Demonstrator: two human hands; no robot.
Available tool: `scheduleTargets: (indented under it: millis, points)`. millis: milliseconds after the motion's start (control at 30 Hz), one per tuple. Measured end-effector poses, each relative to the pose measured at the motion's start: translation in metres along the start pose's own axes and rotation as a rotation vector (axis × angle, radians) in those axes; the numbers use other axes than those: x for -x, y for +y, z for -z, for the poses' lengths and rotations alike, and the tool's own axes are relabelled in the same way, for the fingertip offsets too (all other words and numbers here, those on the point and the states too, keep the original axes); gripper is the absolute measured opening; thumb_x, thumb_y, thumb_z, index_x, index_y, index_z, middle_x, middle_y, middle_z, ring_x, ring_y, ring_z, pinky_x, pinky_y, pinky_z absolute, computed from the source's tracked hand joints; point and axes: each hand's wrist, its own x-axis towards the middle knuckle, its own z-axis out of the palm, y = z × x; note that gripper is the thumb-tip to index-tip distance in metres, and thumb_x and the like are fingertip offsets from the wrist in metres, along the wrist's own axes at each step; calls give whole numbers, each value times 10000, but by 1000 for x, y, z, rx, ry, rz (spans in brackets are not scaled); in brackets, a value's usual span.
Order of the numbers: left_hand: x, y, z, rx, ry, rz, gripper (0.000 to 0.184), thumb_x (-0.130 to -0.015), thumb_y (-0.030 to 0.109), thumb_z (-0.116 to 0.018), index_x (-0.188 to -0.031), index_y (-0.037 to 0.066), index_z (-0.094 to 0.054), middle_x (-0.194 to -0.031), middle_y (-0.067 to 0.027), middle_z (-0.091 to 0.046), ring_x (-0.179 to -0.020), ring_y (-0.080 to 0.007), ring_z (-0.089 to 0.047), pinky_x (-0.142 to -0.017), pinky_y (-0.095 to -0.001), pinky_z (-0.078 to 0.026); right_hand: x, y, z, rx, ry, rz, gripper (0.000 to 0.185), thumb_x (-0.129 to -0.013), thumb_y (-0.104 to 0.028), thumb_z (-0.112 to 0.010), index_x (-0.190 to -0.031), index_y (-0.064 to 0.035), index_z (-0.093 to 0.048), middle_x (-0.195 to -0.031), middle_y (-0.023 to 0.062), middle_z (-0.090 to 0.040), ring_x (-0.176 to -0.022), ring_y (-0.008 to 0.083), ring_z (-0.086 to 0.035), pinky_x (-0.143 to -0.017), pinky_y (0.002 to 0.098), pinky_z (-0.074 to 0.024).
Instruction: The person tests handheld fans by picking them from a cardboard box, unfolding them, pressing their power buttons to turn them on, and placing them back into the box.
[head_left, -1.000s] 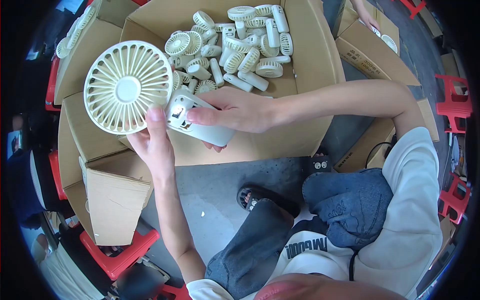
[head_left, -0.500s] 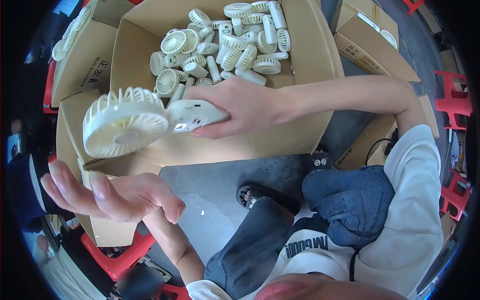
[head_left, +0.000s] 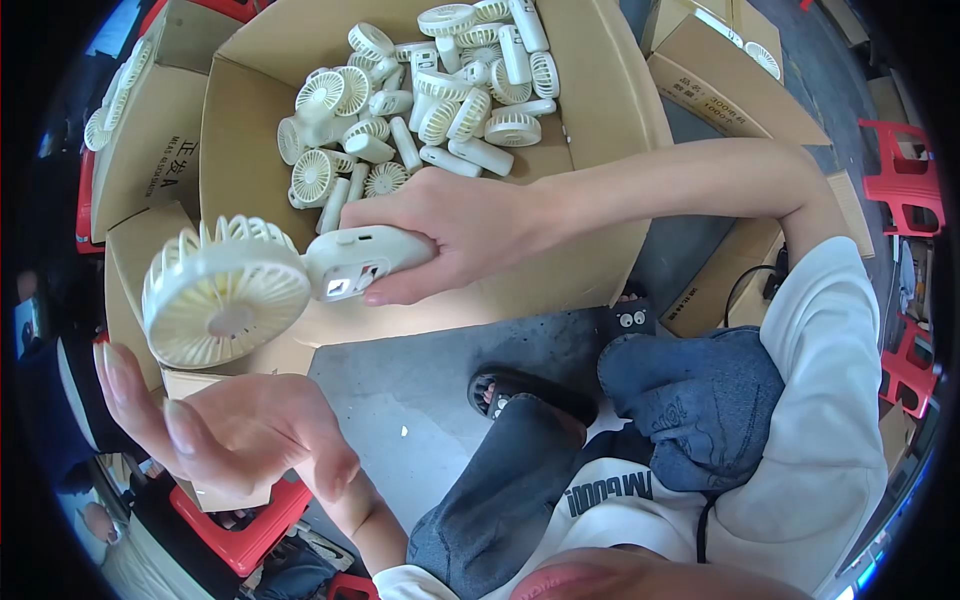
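Note:
A white handheld fan is held by its handle in my right hand, with the fingers wrapped round it. Its round caged head points left, and a small panel on the handle faces me. Below the fan head, my left hand is palm up with its fingers apart and nothing in it. A small gap seems to separate that hand from the fan. Behind my right hand, a large cardboard box holds a heap of similar white handheld fans.
Another box with white fans stands at the left. At the upper right, an open carton holds white items. Red stools stand right, and a red stool is at lower left. My sandalled foot is on the grey floor.
The fan in my right hand has moved slightly left and down. My left hand has lowered a little, still open. The view has shifted slightly.

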Motion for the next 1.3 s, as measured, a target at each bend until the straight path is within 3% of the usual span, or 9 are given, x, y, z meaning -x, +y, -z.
scheduleTargets:
  millis: [67,300,600,633,700,933,1067,1167,1300]
  points:
    - [-2,6,-1,0,-49,118,828,-915,653,-127,-1279,-22,-440,-1226,-283,-513,-1135,-438,-525,-967,-537,-434,-1,-2,0,-42,2,2,426,-842,-412,-649,-959,-13,-554,-673,117,-632,-571,229,-631,-554,343,-486]
    - [7,6,-15,137,-4,337,842,-890,697,-248,-1276,-23,-449,-1191,-286,-542,-1119,-436,-542,-951,-548,-437,-4,-8,5,-551,42,-410,375,-868,-382,-634,-919,-20,-550,-670,54,-599,-540,126,-595,-523,275,-497]
    - [7,12,-12,172,-35,575,817,-891,656,-319,-1260,-63,-440,-1247,-263,-504,-1137,-393,-533,-979,-508,-425,0,-15,2,-530,35,-401,341,-871,-336,-645,-945,-20,-542,-668,50,-598,-555,113,-595,-503,262,-478]
    - [7,11,-10,148,-60,590,815,-891,651,-324,-1257,-67,-441,-1252,-260,-498,-1140,-388,-530,-977,-499,-428,0,-11,0,-385,77,-270,343,-867,-335,-648,-958,-21,-545,-681,55,-611,-572,115,-603,-513,261,-478]
    - [11,10,-8,114,-54,550,812,-890,648,-325,-1249,-71,-446,-1248,-257,-498,-1140,-383,-528,-973,-491,-431,-1,-9,-1,-93,155,-10,350,-859,-334,-654,-982,-22,-552,-706,64,-637,-604,119,-621,-532,260,-477]
    - [6,13,-9,125,24,564,685,-957,547,-269,-1256,-43,-446,-1242,-235,-499,-1139,-366,-527,-977,-470,-427,3,-9,5,-72,108,-44,358,-849,-323,-662,-1013,-24,-554,-737,73,-663,-646,128,-643,-555,264,-481]
    - [8,8,1,35,35,493,754,-925,607,-257,-1217,-56,-468,-1224,-262,-498,-1132,-370,-530,-954,-461,-458,4,-9,6,-48,105,-31,349,-853,-317,-659,-1011,-25,-554,-724,74,-657,-628,133,-638,-552,266,-480]
    - [5,6,7,-48,47,241,786,-916,631,-237,-1226,-55,-463,-1224,-283,-490,-1133,-384,-526,-955,-480,-455,4,-8,5,-32,110,-11,342,-856,-318,-657,-1002,-25,-557,-712,75,-652,-615,136,-634,-548,267,-478]
    - [3,6,8,13,36,248,831,-896,665,-236,-1225,-65,-458,-1222,-302,-487,-1130,-397,-530,-964,-503,-442,5,-5,4,-37,77,-12,342,-861,-332,-651,-982,-23,-569,-697,77,-646,-601,141,-633,-542,267,-477]
